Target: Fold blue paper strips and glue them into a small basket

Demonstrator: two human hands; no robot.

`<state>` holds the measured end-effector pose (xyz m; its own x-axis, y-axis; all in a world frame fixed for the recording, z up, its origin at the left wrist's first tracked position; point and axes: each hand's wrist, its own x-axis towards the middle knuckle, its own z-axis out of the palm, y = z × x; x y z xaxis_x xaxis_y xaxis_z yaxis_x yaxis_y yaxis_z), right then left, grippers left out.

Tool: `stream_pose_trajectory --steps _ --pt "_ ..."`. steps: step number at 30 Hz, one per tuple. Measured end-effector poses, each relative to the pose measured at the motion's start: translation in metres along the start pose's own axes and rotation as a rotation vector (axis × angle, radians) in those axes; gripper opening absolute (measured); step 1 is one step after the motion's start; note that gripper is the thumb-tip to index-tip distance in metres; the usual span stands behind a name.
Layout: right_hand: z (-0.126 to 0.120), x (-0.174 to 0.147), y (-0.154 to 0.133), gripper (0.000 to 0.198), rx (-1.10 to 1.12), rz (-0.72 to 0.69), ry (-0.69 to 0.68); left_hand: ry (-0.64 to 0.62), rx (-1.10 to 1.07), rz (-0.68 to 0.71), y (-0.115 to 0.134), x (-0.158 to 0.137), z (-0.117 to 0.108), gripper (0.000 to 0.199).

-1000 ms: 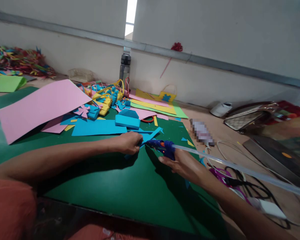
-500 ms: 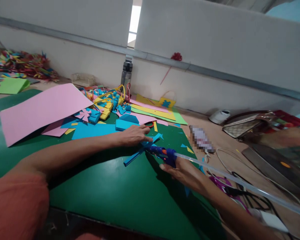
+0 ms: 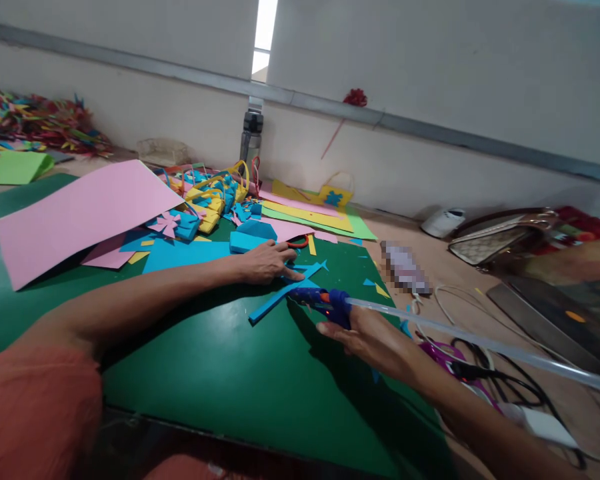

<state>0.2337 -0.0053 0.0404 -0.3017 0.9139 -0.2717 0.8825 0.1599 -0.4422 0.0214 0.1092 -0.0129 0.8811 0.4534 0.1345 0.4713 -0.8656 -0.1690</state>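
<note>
My left hand (image 3: 266, 261) rests on the table with thumb and fingers on a blue paper piece (image 3: 307, 283); the fingertips partly cover it. A long, narrow blue paper strip (image 3: 270, 305) lies slanted across the green mat. My right hand (image 3: 363, 333) is wrapped round a dark blue glue gun (image 3: 325, 301), with a red light lit on its side. Its nozzle is at the blue strip, and a long clear glue stick (image 3: 430, 323) trails from its back. Just behind my left hand are a folded blue paper shape (image 3: 253, 237) and red-handled scissors (image 3: 300, 242).
Pink sheets (image 3: 85, 213) and small yellow and blue paper bags (image 3: 205, 213) lie left of centre. Coloured sheets (image 3: 305, 217) are stacked at the back. A phone (image 3: 405, 268), cables (image 3: 505, 373), a handbag (image 3: 500, 240) and a grey case (image 3: 550, 327) lie on the right.
The view has tilted slightly downward. The glue gun's nozzle has shifted a little left along the blue strip, and more of the blue paper beside my left fingers shows.
</note>
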Motion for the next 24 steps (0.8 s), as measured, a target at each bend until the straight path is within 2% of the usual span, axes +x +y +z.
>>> stream_pose_trajectory --steps 6,12,20,24 --pt "0.003 -0.002 -0.006 0.025 -0.034 -0.027 -0.013 -0.006 -0.01 -0.005 -0.001 0.0 0.002 0.052" --pt "0.005 -0.005 -0.014 0.03 -0.114 -0.048 -0.05 0.0 -0.002 -0.012 -0.002 0.0 0.005 0.054" --pt "0.009 -0.014 -0.038 0.022 -0.165 -0.116 -0.046 -0.001 -0.018 -0.025 -0.001 -0.001 0.003 0.051" --pt "0.012 -0.017 -0.044 0.021 -0.159 -0.105 -0.058 -0.008 -0.043 -0.042 -0.001 -0.001 0.003 0.052"
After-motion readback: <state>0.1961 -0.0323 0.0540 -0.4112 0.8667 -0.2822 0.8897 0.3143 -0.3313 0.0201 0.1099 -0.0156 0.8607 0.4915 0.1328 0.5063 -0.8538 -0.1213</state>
